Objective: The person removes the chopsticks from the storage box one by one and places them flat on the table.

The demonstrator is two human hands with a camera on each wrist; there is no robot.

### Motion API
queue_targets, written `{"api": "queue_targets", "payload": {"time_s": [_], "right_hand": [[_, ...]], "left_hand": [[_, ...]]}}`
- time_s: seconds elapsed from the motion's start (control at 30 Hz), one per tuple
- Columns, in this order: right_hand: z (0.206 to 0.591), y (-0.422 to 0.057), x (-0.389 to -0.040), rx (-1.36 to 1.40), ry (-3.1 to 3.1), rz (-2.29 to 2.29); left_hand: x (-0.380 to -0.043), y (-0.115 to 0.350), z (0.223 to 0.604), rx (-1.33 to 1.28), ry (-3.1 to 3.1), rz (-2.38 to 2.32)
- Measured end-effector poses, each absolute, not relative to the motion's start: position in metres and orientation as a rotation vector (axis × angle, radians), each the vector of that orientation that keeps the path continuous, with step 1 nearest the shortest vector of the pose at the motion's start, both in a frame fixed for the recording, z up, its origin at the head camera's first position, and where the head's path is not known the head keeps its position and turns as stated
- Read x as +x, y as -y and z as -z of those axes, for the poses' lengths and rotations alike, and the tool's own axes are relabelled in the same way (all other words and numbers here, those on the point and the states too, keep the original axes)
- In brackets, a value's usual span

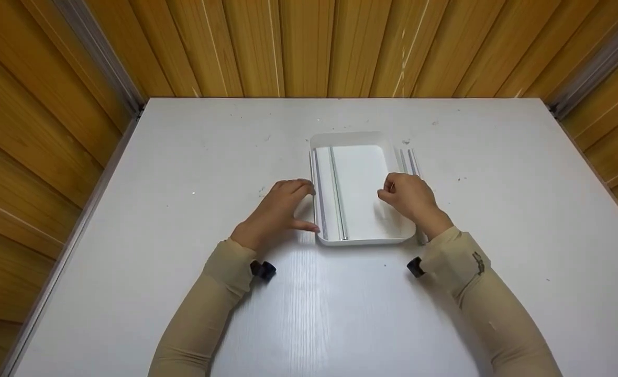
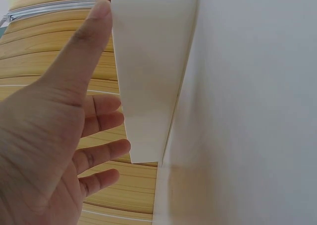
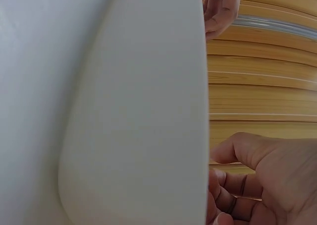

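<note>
A shallow white rectangular tray (image 1: 359, 137) lies on the table, with long thin strips (image 1: 338, 193) inside along its left side, one edged in green, another greyish purple. My left hand (image 1: 280, 209) is at the tray's left wall, thumb and fingers spread; the left wrist view shows the fingertips right at the rim, with nothing in the palm. My right hand (image 1: 408, 196) is over the tray's right side with its fingers curled and thumb near the index finger. A faint pale streak shows below those fingers; I cannot tell whether they pinch anything.
More thin clear strips (image 1: 412, 159) lie beside the tray's right wall, partly hidden under my right hand and wrist. The white table (image 1: 225, 136) carries small marks and specks. A wood-patterned wall (image 1: 309, 47) stands behind its far edge, with similar panels on both sides.
</note>
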State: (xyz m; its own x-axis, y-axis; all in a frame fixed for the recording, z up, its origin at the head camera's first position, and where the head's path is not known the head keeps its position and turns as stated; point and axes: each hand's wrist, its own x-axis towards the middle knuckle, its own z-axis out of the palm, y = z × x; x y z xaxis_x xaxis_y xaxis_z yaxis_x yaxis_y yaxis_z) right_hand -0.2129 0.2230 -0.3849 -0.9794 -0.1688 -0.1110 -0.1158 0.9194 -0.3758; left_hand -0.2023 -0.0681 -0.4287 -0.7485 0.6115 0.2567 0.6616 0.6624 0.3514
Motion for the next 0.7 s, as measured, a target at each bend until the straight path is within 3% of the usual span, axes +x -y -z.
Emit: {"api": "queue_targets", "payload": {"time_s": [0.7], "right_hand": [[0.400, -0.199, -0.216, -0.242, -2.863, 0.538]], "left_hand": [[-0.203, 0.067, 0.429, -1.058, 2.756, 0.642]]}}
